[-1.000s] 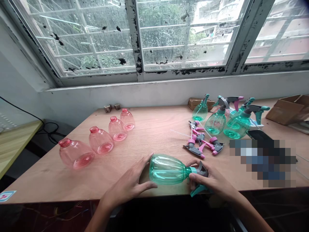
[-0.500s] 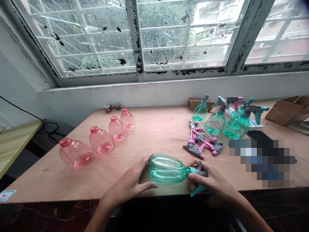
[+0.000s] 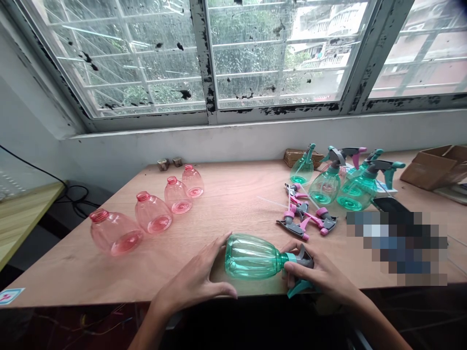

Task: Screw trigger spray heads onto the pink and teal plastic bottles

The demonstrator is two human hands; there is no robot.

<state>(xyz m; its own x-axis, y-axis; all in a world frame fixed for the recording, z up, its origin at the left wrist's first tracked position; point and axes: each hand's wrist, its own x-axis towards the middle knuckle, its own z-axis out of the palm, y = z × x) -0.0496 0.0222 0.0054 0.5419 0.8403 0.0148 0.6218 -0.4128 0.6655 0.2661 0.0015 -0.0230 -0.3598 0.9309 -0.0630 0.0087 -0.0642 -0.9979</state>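
A green spray bottle [image 3: 251, 256] lies on its side near the front edge of the wooden table [image 3: 226, 194]. My left hand [image 3: 195, 281] cups its wide base, fingers spread around it. My right hand [image 3: 316, 275] grips the grey and teal trigger head [image 3: 302, 257] screwed on its neck. Several empty pink bottles [image 3: 151, 214] stand in a row at the left. Loose pink and grey trigger heads [image 3: 304, 216] lie just beyond my right hand.
Several finished green spray bottles [image 3: 343, 182] stand at the back right, by a small woven box [image 3: 296, 155]. A cardboard box [image 3: 434, 165] sits at the far right. A blurred patch [image 3: 396, 243] covers something at the right front. A window runs behind the table.
My left thumb has slipped off the bottle's underside and now points along the table edge. The bottle and right hand have barely shifted.
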